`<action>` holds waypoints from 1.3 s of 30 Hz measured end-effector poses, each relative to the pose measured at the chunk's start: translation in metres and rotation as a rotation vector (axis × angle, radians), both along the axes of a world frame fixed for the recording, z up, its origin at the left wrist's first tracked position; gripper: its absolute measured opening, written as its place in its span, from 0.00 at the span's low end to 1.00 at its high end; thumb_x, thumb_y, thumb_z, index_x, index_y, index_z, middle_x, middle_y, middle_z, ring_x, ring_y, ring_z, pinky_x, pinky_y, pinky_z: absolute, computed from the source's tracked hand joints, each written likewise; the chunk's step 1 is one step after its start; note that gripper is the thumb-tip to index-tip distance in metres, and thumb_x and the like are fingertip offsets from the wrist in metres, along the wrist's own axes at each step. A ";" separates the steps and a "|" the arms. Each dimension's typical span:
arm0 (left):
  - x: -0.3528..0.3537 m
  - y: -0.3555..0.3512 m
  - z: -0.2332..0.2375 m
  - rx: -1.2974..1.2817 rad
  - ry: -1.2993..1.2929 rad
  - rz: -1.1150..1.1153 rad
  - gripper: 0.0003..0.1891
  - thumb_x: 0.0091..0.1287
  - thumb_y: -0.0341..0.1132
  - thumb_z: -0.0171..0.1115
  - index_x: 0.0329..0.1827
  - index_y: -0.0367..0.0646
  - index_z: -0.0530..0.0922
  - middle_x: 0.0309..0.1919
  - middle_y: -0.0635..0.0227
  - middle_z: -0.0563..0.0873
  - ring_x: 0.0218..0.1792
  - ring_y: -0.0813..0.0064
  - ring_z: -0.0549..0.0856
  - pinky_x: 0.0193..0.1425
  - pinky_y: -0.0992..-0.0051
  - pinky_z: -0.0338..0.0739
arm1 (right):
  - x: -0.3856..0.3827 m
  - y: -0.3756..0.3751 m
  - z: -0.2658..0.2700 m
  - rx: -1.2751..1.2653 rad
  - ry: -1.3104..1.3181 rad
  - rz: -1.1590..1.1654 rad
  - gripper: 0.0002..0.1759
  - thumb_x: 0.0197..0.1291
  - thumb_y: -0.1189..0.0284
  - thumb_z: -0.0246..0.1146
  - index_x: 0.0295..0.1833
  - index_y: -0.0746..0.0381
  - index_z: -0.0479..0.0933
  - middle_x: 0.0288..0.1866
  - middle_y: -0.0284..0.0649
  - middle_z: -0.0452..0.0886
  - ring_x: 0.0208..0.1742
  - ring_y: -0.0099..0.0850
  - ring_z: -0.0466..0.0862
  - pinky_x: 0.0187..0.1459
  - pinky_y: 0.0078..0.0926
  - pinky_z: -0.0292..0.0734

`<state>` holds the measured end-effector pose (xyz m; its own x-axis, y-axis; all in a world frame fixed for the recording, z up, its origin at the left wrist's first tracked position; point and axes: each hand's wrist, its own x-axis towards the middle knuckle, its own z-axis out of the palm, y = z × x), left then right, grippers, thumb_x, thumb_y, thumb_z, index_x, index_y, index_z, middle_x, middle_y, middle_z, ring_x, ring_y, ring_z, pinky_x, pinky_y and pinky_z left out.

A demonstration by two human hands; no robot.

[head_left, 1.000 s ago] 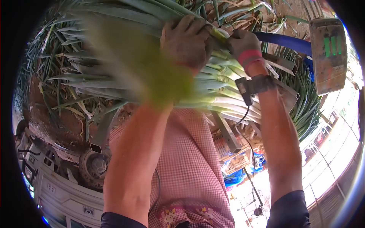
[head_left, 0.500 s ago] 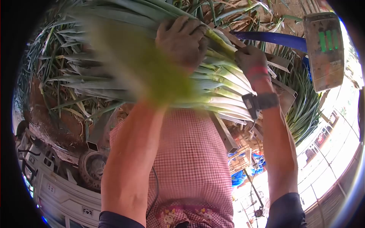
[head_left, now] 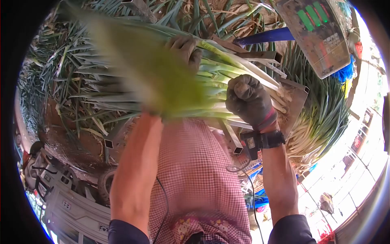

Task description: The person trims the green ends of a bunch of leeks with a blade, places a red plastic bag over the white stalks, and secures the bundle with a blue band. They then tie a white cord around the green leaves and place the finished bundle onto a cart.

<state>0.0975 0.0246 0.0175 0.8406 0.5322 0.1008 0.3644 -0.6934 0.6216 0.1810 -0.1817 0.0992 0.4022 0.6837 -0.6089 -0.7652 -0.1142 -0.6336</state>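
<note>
A thick bundle of green onions [head_left: 219, 77] lies across a metal frame in front of me, leaves to the left and white ends to the right. My left hand [head_left: 185, 51], in a dark glove, has its fingers curled over the far side of the bundle. Over the white stalks is my right hand [head_left: 250, 99], also gloved, closed in a fist; whether a stalk is inside it is hidden. A blurred green smear, close to the lens, covers part of the leaves and my left wrist.
A scale display [head_left: 315, 36] with green digits stands at upper right beside a blue post [head_left: 264, 36]. Square metal tubes [head_left: 233, 140] jut toward me. More green onions [head_left: 321, 126] are heaped at right. Loose leaves [head_left: 53, 69] cover the left. A grey vehicle [head_left: 77, 207] is lower left.
My right hand has come nearer and left from the far edge of the bundle, now balled over the stalks. My left hand has curled its fingers. The view has shifted, showing more of the right heap.
</note>
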 end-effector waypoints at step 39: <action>-0.555 0.032 0.016 -1.484 0.601 0.743 0.18 0.74 0.43 0.56 0.54 0.39 0.83 0.50 0.57 0.88 0.51 0.58 0.87 0.59 0.65 0.79 | -0.396 0.238 -0.131 -0.607 -0.701 1.158 0.19 0.62 0.59 0.66 0.46 0.65 0.85 0.40 0.50 0.88 0.43 0.41 0.89 0.47 0.34 0.81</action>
<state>-0.4571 0.0568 0.0338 0.1360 0.1312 -0.9820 0.7053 0.6832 0.1890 -0.2151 0.0559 -0.0315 0.1495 0.5395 -0.8286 0.3681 -0.8082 -0.4597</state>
